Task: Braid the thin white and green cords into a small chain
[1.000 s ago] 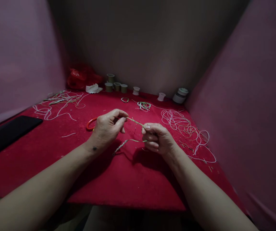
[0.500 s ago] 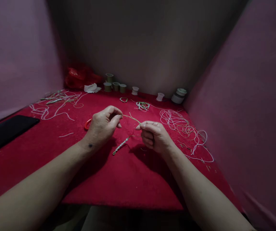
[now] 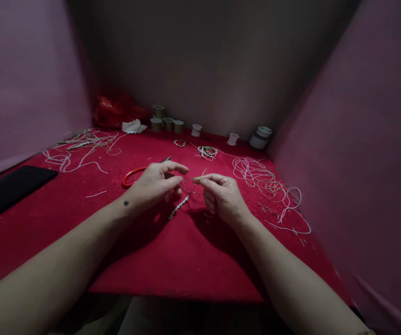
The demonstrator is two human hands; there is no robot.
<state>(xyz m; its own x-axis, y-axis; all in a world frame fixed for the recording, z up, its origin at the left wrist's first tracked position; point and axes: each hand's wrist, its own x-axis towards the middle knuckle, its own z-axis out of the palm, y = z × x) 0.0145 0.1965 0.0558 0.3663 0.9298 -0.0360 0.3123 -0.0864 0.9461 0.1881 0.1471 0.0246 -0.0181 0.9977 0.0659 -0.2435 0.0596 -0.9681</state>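
Between finger and thumb, my right hand [image 3: 224, 191] pinches thin greenish cords [image 3: 198, 178] whose ends stick up. Below them hangs or lies a short braided cord [image 3: 178, 207], white and green with a small loop at its lower end; whether it touches the cloth I cannot tell. Just to the left is my left hand [image 3: 161, 181], its index finger and thumb apart with no cord visible between them. Fine strands pass close to its fingertips, contact unclear. Behind that hand lie scissors with red handles [image 3: 127, 178], partly hidden.
Loose white cord [image 3: 256, 177] is tangled on the right, with another cord tangle [image 3: 81, 148] at left. A black flat object [image 3: 18, 190] lies at the left edge. Spools [image 3: 156, 124], a jar [image 3: 260, 138] and a red plastic bag [image 3: 116, 111] line the back of the red cloth.
My left hand has let go of the cord end, spread its fingers and moved slightly right and down. The cords no longer stretch between the hands. More of the scissors shows.
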